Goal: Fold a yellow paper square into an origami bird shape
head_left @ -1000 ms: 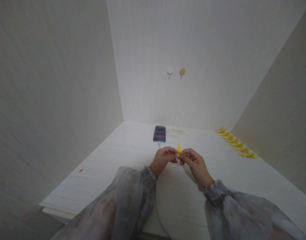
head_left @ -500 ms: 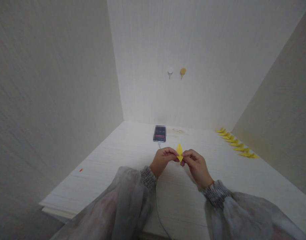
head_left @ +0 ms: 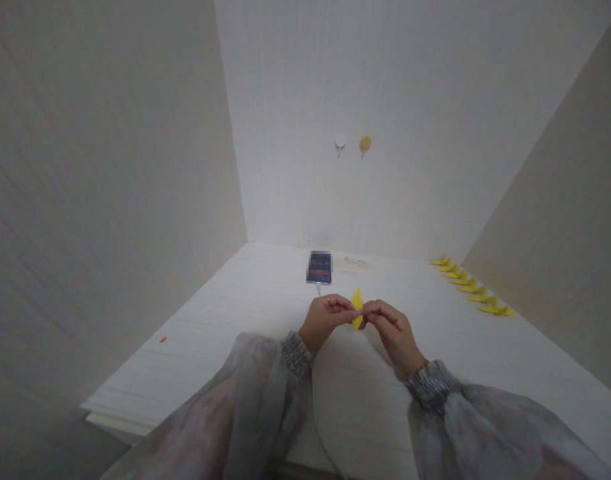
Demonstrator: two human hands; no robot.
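Observation:
A small folded piece of yellow paper (head_left: 357,299) is held upright between my two hands, above the white tabletop. My left hand (head_left: 329,320) pinches it from the left side, thumb and fingertips closed on its middle. From the right, my right hand (head_left: 391,330) grips the same paper with thumb and forefinger. The fingertips of both hands nearly meet and cover part of the paper's middle. Its pointed top stands above the fingers, and its lower tip shows beneath them.
A row of several folded yellow paper pieces (head_left: 472,290) lies along the right wall. Behind my hands a phone (head_left: 320,267) rests near the back wall, its cable (head_left: 314,413) running toward me. Two hooks (head_left: 365,143) are on the wall. A small orange scrap (head_left: 163,340) lies at left.
The fingertips have drawn closer together over the paper's middle, covering more of it. The paper has turned slightly and looks narrower. Everything else stays in place.

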